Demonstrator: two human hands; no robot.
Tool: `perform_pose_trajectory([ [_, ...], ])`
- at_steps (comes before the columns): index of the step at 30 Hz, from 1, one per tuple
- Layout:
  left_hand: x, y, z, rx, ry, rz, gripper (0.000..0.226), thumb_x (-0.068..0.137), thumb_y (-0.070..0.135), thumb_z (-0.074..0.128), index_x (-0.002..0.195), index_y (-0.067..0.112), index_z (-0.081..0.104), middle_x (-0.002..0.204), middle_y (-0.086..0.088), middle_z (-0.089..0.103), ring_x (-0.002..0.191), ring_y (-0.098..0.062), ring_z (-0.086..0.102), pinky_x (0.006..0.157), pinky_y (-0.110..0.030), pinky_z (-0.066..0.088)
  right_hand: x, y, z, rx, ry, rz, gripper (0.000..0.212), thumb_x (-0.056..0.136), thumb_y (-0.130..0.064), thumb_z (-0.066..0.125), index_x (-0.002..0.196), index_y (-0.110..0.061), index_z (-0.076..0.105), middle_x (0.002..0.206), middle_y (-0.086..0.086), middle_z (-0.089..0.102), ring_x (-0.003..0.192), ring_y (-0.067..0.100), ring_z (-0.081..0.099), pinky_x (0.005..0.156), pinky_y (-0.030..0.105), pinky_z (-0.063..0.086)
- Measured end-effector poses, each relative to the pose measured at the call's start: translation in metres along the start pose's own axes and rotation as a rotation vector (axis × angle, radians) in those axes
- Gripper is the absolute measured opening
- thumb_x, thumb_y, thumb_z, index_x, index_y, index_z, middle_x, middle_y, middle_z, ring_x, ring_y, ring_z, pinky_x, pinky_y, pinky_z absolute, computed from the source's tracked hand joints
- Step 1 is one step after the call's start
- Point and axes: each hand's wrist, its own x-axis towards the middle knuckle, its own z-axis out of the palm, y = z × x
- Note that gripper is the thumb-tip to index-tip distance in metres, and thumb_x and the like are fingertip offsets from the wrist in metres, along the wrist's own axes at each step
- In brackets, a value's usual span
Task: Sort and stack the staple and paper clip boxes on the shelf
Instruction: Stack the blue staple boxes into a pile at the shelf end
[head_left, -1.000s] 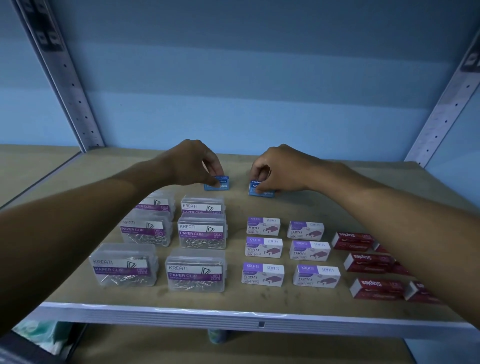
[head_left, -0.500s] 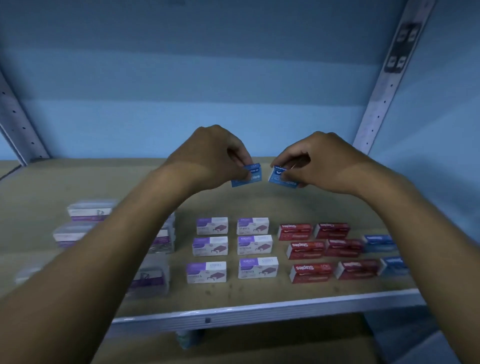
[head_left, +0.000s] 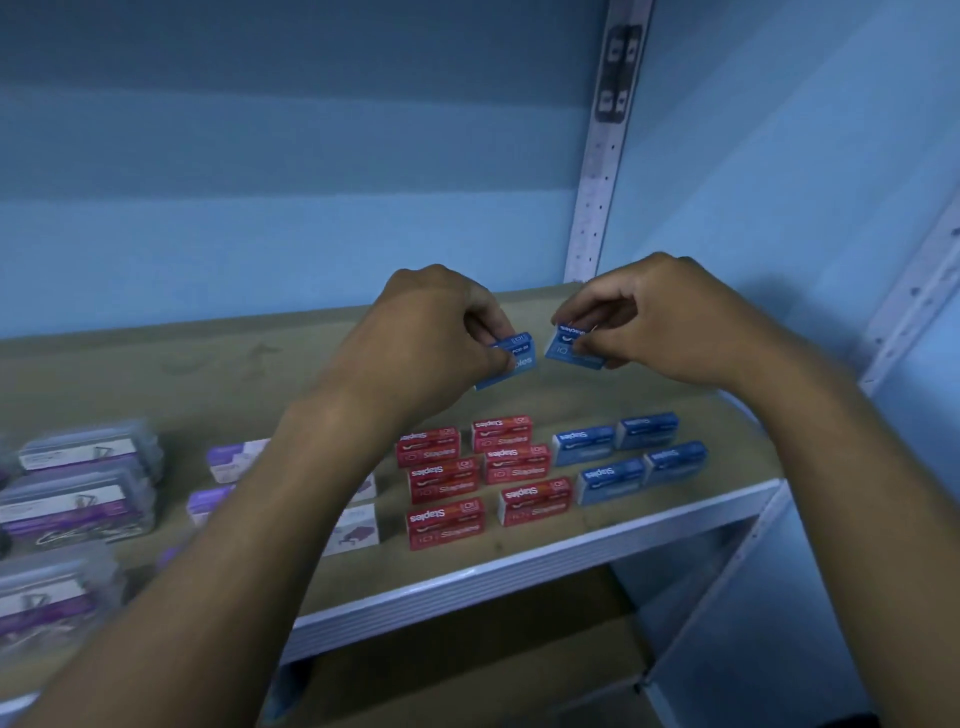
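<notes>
Left hand: we see our left hand raised above the middle of the shelf, fingers and thumb pinching a small blue staple box, tilted, printed face towards us.
Right hand: our right hand pinches a second blue staple box at the same height; the two boxes sit near each other, a narrow gap between.
Blue group: four more blue boxes lie flat in two rows near the shelf's front right corner, below the right hand.
Red group: six red staple boxes lie just left of the blue ones, close together, some slightly askew.
Purple-and-white boxes: these purple-and-white boxes lie further left, partly hidden by our left forearm.
Clear cases: ribbed plastic paper clip cases stand in stacks towards the left end, blurred.
Materials: small cardboard cartons, glossy print; the shelf is a matt tan board with a pale metal front lip.
Open room: bare board runs along the back edge behind both hands, up to the perforated right upright.
</notes>
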Motion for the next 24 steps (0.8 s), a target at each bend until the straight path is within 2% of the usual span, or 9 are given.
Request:
perform_pose_trajectory([
  [4, 0.010, 0.015, 0.028, 0.000, -0.010, 0.026, 0.012, 0.075, 0.027, 0.082, 0.086, 0.025, 0.077, 0.080, 0.010, 0.071, 0.067, 0.004, 0.060, 0.054, -0.003, 0.039, -0.005, 0.023, -0.005, 0.017, 0.036, 0.029, 0.025, 0.079, -0.004, 0.082, 0.095, -0.024, 0.080, 0.085, -0.006, 0.078, 0.077, 0.009, 0.075, 0.074, 0.031, 0.064],
  [7, 0.018, 0.021, 0.047, 0.015, -0.013, 0.024, 0.014, 0.073, 0.027, 0.082, 0.086, 0.025, 0.077, 0.081, 0.010, 0.071, 0.067, 0.002, 0.060, 0.058, -0.010, 0.040, -0.009, 0.038, -0.005, -0.056, 0.040, 0.012, 0.026, 0.078, -0.007, 0.082, 0.094, -0.027, 0.082, 0.083, -0.010, 0.078, 0.076, 0.000, 0.072, 0.078, 0.021, 0.059],
  [10, 0.026, 0.024, 0.059, 0.076, -0.041, 0.013, 0.014, 0.073, 0.024, 0.080, 0.087, 0.025, 0.076, 0.088, 0.010, 0.070, 0.080, -0.007, 0.063, 0.065, -0.019, 0.042, -0.012, 0.051, -0.004, -0.108, 0.013, 0.001, 0.026, 0.079, -0.008, 0.082, 0.095, -0.028, 0.083, 0.083, -0.014, 0.077, 0.079, -0.007, 0.070, 0.078, 0.009, 0.053],
  [14, 0.032, 0.028, 0.068, 0.118, -0.115, 0.001, 0.014, 0.073, 0.022, 0.081, 0.086, 0.024, 0.078, 0.089, 0.007, 0.070, 0.088, -0.014, 0.064, 0.079, -0.030, 0.053, -0.016, 0.065, -0.004, -0.157, -0.005, 0.004, 0.025, 0.081, -0.010, 0.082, 0.097, -0.029, 0.082, 0.079, -0.024, 0.072, 0.083, -0.012, 0.067, 0.077, 0.001, 0.048],
  [22, 0.033, 0.026, 0.076, 0.105, -0.187, -0.043, 0.015, 0.071, 0.023, 0.084, 0.084, 0.024, 0.078, 0.084, 0.008, 0.070, 0.083, -0.012, 0.066, 0.079, -0.031, 0.056, -0.016, 0.080, 0.000, -0.193, -0.008, -0.007, 0.024, 0.085, -0.016, 0.080, 0.099, -0.036, 0.081, 0.087, -0.024, 0.074, 0.086, -0.012, 0.066, 0.078, -0.001, 0.044],
  [24, 0.033, 0.026, 0.076, 0.107, -0.204, -0.039, 0.015, 0.070, 0.024, 0.084, 0.084, 0.024, 0.078, 0.085, 0.008, 0.070, 0.083, -0.013, 0.066, 0.079, -0.032, 0.056, -0.015, 0.080, 0.002, -0.204, -0.015, 0.000, 0.024, 0.084, -0.017, 0.080, 0.098, -0.036, 0.081, 0.081, -0.027, 0.071, 0.086, -0.011, 0.066, 0.075, -0.002, 0.042],
])
